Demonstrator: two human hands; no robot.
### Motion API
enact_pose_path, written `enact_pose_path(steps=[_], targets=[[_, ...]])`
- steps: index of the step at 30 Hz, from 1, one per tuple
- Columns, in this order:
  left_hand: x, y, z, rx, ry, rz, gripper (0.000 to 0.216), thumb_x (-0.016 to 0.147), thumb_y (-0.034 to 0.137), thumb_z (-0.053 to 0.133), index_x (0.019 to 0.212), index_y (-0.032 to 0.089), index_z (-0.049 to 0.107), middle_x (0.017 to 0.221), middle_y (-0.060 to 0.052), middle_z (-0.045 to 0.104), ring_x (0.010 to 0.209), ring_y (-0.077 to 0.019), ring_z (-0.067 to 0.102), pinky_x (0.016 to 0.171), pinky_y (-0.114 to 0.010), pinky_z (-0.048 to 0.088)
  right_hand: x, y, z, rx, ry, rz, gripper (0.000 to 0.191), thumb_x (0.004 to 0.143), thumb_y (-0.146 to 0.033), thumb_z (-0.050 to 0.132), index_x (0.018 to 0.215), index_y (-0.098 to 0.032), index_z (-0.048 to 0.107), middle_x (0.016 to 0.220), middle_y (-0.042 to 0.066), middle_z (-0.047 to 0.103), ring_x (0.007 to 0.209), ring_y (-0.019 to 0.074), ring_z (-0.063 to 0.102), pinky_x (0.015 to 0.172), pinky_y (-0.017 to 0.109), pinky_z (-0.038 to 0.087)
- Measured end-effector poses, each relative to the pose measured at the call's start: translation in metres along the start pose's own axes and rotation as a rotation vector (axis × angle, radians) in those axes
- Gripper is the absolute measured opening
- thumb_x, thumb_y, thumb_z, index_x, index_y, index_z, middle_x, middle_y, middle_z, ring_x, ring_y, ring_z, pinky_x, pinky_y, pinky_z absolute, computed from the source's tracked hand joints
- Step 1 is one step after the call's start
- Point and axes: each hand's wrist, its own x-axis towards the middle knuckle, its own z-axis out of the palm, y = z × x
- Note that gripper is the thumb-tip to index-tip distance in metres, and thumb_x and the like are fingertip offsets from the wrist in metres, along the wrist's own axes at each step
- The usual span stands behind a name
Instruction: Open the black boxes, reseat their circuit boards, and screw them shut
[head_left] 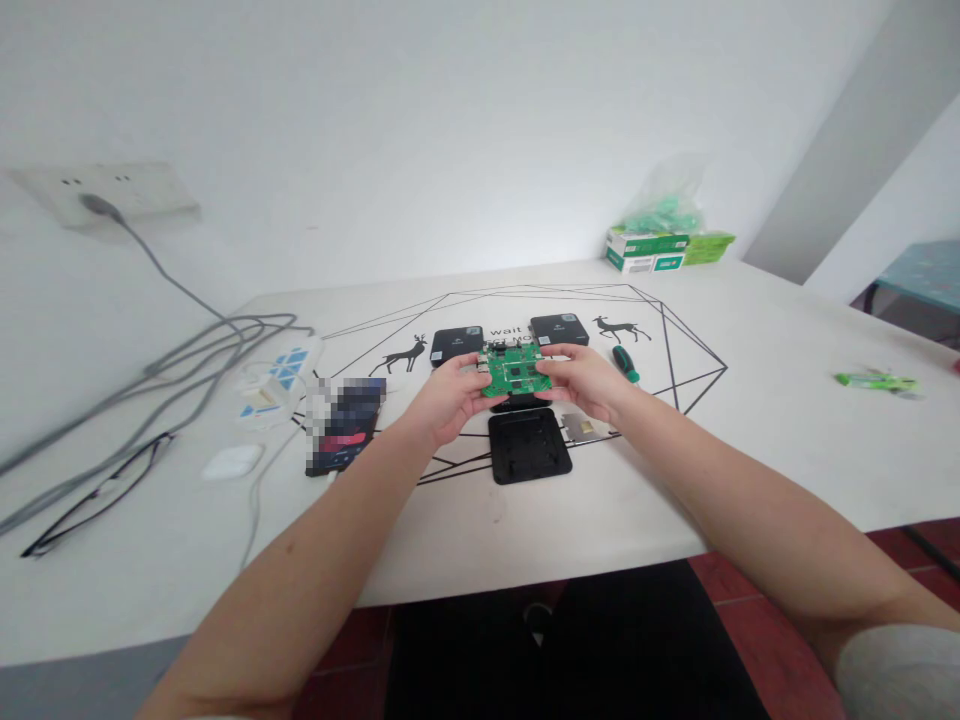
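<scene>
A white table (780, 410) meets a pale wall (420, 140) above a red tiled floor (757, 640).

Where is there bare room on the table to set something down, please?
Bare tabletop shows between the screwdriver and the bright green item, and between the black shell and the near edge. It is crowded around the circuit board in the left hand and right hand, and around the phone and white object.

Bare green circuit board (514, 372), component side toward me; I hold it by opposite edges, tilt hard to judge.
</scene>
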Motion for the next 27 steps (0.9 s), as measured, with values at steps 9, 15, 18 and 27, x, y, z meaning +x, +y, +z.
enact_pose_path(steps=[9,15,18,27], targets=[[0.017,-0.015,-0.021,1.285,0.061,0.382,0.07,0.089,0.069,0.073,0.139,0.021,0.066,0.17,-0.018,0.044,0.165,-0.047,0.015,0.131,-0.068,0.013,0.009,0.004,-0.009,0.009,0.039,0.047,0.019,0.085,-0.001,0.081,0.092,-0.014,0.068,0.083,0.005,0.075,0.076,0.0148,0.077,0.078,0.029,0.073],[0.023,-0.018,-0.029,1.424,-0.006,0.365,0.086,0.082,0.084,0.07,0.141,0.023,0.069,0.169,-0.016,0.046,0.163,-0.05,0.02,0.129,-0.066,0.019,0.008,0.004,-0.007,-0.021,0.054,0.054,0.017,0.092,0.0,0.073,0.08,-0.011,0.069,0.082,0.007,0.074,0.072,0.0105,0.074,0.073,0.019,0.069],[0.028,-0.019,-0.033,1.412,0.01,0.37,0.081,0.08,0.083,0.073,0.134,0.023,0.074,0.162,-0.015,0.055,0.16,-0.0477,0.029,0.129,-0.062,0.023,0.007,0.006,-0.005,-0.035,0.057,0.034,0.018,0.091,0.0,0.074,0.078,-0.012,0.069,0.083,0.006,0.073,0.074,0.0105,0.074,0.077,0.02,0.07],[0.027,-0.019,-0.029,1.513,0.023,0.367,0.06,0.087,0.072,0.074,0.121,0.022,0.08,0.161,-0.014,0.057,0.159,-0.044,0.034,0.128,-0.06,0.029,0.007,0.008,-0.004,-0.183,0.077,0.005,0.012,0.087,-0.009,0.081,0.079,-0.014,0.073,0.068,0.0,0.067,0.06,0.0087,0.058,0.061,0.02,0.055]])
